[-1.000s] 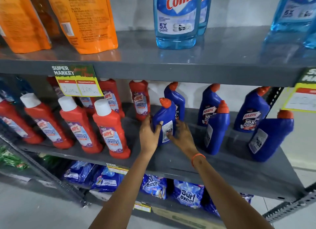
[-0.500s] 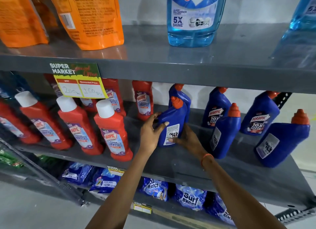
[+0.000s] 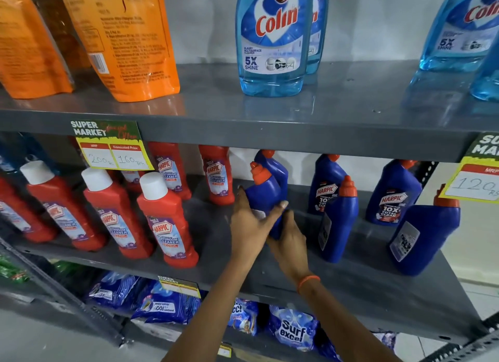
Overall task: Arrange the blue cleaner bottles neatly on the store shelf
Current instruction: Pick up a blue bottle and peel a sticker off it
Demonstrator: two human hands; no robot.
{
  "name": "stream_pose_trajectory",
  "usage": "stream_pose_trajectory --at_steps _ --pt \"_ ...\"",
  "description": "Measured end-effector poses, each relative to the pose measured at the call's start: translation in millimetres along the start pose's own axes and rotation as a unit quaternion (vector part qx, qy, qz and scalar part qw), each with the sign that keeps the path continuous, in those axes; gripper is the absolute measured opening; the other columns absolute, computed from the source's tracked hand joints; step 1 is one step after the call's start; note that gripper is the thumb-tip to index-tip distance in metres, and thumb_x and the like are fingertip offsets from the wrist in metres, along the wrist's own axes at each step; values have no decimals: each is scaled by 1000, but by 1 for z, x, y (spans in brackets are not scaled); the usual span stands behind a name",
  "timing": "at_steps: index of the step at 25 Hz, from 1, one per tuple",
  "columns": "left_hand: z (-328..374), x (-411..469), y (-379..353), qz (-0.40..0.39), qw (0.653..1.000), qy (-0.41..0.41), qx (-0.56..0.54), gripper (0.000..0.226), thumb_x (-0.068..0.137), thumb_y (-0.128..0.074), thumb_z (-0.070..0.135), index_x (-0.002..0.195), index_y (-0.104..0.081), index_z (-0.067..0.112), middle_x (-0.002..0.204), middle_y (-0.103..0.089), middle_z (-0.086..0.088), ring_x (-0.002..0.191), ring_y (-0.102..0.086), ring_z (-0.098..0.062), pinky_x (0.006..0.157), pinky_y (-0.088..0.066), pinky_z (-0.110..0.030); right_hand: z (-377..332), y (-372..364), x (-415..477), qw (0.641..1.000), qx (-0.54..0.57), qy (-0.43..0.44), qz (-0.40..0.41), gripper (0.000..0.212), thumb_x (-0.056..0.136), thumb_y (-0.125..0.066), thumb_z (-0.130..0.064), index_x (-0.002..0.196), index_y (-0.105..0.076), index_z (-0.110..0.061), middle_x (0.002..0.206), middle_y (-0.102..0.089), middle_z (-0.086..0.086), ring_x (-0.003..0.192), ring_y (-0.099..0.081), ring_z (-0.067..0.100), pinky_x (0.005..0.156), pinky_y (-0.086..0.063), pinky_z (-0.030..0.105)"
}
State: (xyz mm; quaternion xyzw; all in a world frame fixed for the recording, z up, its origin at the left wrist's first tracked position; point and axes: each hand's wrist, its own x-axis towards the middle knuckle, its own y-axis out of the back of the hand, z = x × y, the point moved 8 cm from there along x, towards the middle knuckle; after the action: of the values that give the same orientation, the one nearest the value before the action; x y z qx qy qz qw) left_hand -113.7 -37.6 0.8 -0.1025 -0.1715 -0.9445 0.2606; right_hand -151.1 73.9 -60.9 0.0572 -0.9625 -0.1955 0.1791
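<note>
I judged the job well short of done. The middle shelf (image 3: 364, 275) carried six blue bottles in loose pairs, and those to the right of my hands showed mixed faces: two rear ones label-forward, the two front ones (image 3: 339, 224) turned back-label out. My left hand (image 3: 249, 226) and right hand (image 3: 290, 240) were both clamped around the held blue bottle (image 3: 263, 194), just in front of its rear partner (image 3: 275, 169). The red bottles (image 3: 167, 221) stood close to the left of my hands, limiting room that way.
</note>
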Motion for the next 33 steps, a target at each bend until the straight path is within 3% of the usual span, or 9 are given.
stream_pose_trajectory --at_steps 3,8,11,14,17,19,23,28,33 --pt "9 10 11 74 997 16 27 36 65 -77 41 87 -53 23 67 -63 13 59 -60 5 56 -42 -7 -19 0 -6 993 -86 63 43 40 76 -70 -21 104 -46 -5 96 -61 13 74 -62 32 53 -44 34" --pt "7 21 19 79 997 -6 22 30 69 -75 20 64 -48 34 57 -54 17 53 -57 10 48 -41 -5 -19 -4 -11 987 -131 68 62 42 76 -71 -21 108 -50 -4 114 -55 15 95 -57 32 70 -53 41" --pt "-7 32 19 55 998 26 -20 15 72 -72 12 74 -59 20 65 -63 5 60 -62 -4 60 -49 -18 -2 -5 -7 996 -50 56 47 48 71 -76 -18 111 -50 -10 116 -52 9 104 -54 25 84 -53 36" --pt "-23 44 15 10 995 56 -81 18 73 -68 2 82 -62 17 75 -67 -1 69 -65 -17 66 -53 -27 34 -9 7 995 84 -44 -37 66 66 -80 -10 122 -46 -14 121 -47 3 111 -53 7 95 -52 35" --pt "-28 51 5 -65 994 43 -78 23 74 -67 -3 86 -61 16 79 -67 -3 72 -64 -17 72 -55 -32 61 -18 15 981 109 -105 -122 75 66 -80 -4 130 -41 -12 132 -53 11 118 -53 21 104 -45 44" --pt "-27 53 -2 -112 991 25 -71 30 75 -65 -5 90 -62 21 84 -68 -2 77 -65 -15 74 -56 -30 69 -22 17 973 133 -123 -143 67 68 -78 -3 124 -44 -14 127 -58 13 114 -57 26 101 -47 48" --pt "-30 60 -10 -170 982 29 -74 44 76 -62 -9 95 -59 31 92 -67 3 83 -65 -9 74 -56 -21 71 -20 19 977 139 -117 -113 58 69 -78 -8 111 -45 -31 116 -63 5 106 -62 20 90 -52 35" --pt "-45 67 -8 -201 972 60 -110 41 80 -58 -7 117 -52 10 98 -66 2 85 -66 -6 70 -55 -16 71 -26 16 981 133 -112 -88 54 71 -77 -8 114 -47 -22 114 -62 4 108 -61 21 91 -52 36" --pt "-47 69 -9 -222 966 58 -121 41 81 -57 -5 113 -52 21 100 -65 2 86 -67 -5 70 -54 -15 71 -27 14 985 114 -115 -65 48 70 -78 -11 105 -46 -24 108 -64 3 102 -63 20 84 -53 30"
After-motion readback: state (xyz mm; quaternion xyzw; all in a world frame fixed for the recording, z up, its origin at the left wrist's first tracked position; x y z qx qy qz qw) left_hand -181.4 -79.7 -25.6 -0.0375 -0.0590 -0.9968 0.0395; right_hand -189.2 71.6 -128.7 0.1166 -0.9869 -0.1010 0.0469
